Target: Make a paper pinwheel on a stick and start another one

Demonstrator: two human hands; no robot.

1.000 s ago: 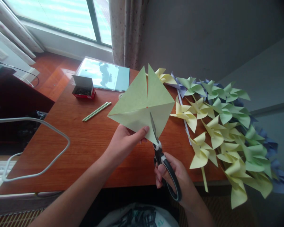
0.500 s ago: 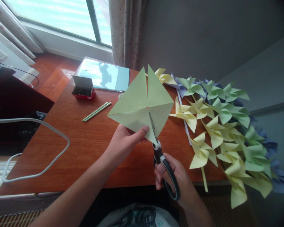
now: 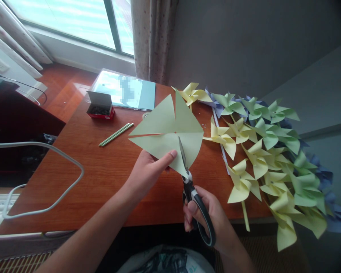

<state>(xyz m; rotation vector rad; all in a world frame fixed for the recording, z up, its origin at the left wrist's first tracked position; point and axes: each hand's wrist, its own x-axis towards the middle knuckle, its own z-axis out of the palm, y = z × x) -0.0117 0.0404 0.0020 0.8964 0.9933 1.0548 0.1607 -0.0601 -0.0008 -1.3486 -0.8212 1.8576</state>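
My left hand (image 3: 153, 163) pinches a pale green square of paper (image 3: 156, 117) near its lower corner, thumb on top and fingers underneath. Slits run inward from the paper's far and left corners toward a small reddish spot at its middle. In my right hand (image 3: 206, 212) is a pair of black-and-grey scissors (image 3: 190, 184), my fingers through the handles. Their blades are at the corner nearest me, one lying over the paper and pointing toward the middle. Paper hides the other blade, so how far they are parted is unclear.
Many yellow pinwheels (image 3: 241, 180), green pinwheels (image 3: 269, 132) and purple ones lie on the right of the wooden table (image 3: 82, 182). Left of the paper are two green sticks (image 3: 116, 134) and an opened red box (image 3: 100, 112). A plastic-covered pack (image 3: 147, 94) lies behind; a white cable (image 3: 71, 159) crosses the left.
The paper has tilted and dropped slightly toward me, and its left slit now gapes visibly. The scissors have shifted a little lower. Both hands keep their holds.
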